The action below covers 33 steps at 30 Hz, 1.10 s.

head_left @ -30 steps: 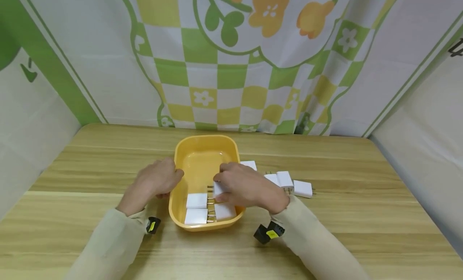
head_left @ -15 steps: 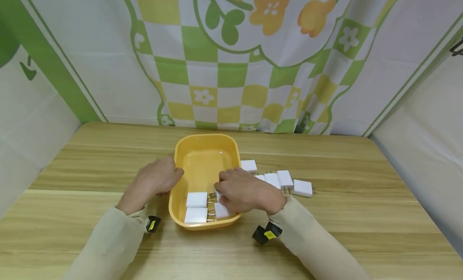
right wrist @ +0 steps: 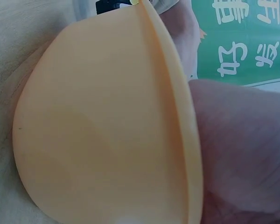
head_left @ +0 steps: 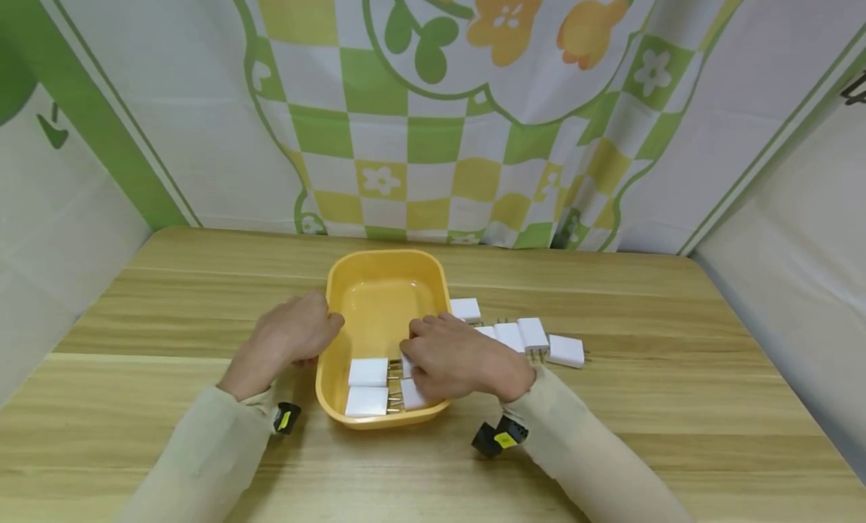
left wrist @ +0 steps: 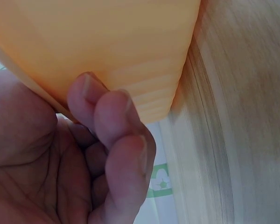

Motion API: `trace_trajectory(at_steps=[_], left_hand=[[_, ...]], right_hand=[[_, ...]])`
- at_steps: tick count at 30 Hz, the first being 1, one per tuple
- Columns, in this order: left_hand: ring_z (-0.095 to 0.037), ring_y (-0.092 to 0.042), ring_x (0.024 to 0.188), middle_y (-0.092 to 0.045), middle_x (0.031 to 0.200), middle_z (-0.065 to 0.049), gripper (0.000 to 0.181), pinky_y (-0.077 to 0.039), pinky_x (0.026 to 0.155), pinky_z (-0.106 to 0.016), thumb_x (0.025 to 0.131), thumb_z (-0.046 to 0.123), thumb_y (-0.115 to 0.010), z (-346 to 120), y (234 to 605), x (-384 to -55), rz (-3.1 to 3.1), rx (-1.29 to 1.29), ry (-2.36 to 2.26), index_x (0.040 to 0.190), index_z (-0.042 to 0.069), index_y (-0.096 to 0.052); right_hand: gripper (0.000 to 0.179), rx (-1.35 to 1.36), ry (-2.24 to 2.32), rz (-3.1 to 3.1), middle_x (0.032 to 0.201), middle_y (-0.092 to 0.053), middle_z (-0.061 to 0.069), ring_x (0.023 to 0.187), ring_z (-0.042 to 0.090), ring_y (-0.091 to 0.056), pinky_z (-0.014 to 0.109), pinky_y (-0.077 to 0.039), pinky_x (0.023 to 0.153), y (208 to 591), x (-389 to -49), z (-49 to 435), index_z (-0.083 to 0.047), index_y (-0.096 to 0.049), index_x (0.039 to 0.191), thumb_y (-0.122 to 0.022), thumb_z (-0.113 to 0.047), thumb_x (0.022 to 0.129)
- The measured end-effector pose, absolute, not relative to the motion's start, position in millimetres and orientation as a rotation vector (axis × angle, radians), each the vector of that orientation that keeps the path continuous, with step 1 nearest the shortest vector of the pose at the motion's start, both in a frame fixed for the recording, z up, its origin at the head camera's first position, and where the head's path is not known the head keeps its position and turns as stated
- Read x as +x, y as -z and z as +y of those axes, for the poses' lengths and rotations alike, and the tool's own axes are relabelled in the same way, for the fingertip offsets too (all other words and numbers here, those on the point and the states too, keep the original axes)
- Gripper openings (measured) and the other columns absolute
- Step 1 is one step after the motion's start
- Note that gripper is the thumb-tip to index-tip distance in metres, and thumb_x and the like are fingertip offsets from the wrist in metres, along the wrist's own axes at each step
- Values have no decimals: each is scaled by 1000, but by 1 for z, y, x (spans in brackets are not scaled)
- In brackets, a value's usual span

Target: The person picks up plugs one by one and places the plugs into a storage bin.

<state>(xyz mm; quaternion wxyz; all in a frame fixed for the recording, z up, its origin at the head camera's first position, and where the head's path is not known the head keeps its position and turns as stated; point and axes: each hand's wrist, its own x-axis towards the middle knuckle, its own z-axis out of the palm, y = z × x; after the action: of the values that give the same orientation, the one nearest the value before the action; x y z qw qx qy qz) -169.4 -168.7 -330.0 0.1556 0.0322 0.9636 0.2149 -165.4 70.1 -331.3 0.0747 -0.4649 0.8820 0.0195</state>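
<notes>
A yellow plastic bin (head_left: 370,312) stands on the table, with white plug-in chargers lying in its near end. My left hand (head_left: 287,337) grips the bin's left rim, its fingers (left wrist: 114,116) bent against the outer wall in the left wrist view. Over the right rim reaches my right hand (head_left: 463,361), its fingers curled on a white charger (head_left: 406,366) that they mostly cover. That charger lies behind another charger (head_left: 413,395). Facing these two, prongs inward, are a rear-left charger (head_left: 368,373) and a front-left charger (head_left: 367,402). The bin wall (right wrist: 98,116) hides the right fingertips in the right wrist view.
Right of the bin lie several more chargers, including one by the rim (head_left: 465,309), an upright-looking charger (head_left: 533,334) and the rightmost charger (head_left: 566,351). Behind the wooden table (head_left: 643,433) hangs a checkered curtain (head_left: 433,143).
My right hand has lowered the charger into place behind the near-right one, moving slightly toward me, and has stayed nearly still this last half second. The left hand has not moved.
</notes>
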Motion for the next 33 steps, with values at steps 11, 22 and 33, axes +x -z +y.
trace_trajectory(at_steps=[11,22,33], left_hand=[[-19,-57,46,-61,53,-6,37,-42,45,-31,99,20,-41,-169,330,-170,2757,94,-618,69,7,-58],[-19,-58,46,-61,53,-6,38,-43,45,-31,99,21,-40,-169,330,-170,2756,100,-613,68,7,-58],[-18,-56,45,-61,53,-6,38,-41,44,-29,99,20,-41,-169,331,-169,2760,105,-622,67,7,-57]], right_hand=[[8,-1395,-97,2618,88,-52,-2,83,18,-49,32,-41,81,328,-164,70,-16,-64,90,-58,-11,92],[7,-1405,-44,2602,87,-52,-2,83,18,-49,33,-42,82,327,-165,72,-15,-64,89,-61,-9,91],[14,-1423,42,2638,82,-52,-3,77,17,-50,32,-44,79,331,-167,69,-16,-64,83,-62,-10,95]])
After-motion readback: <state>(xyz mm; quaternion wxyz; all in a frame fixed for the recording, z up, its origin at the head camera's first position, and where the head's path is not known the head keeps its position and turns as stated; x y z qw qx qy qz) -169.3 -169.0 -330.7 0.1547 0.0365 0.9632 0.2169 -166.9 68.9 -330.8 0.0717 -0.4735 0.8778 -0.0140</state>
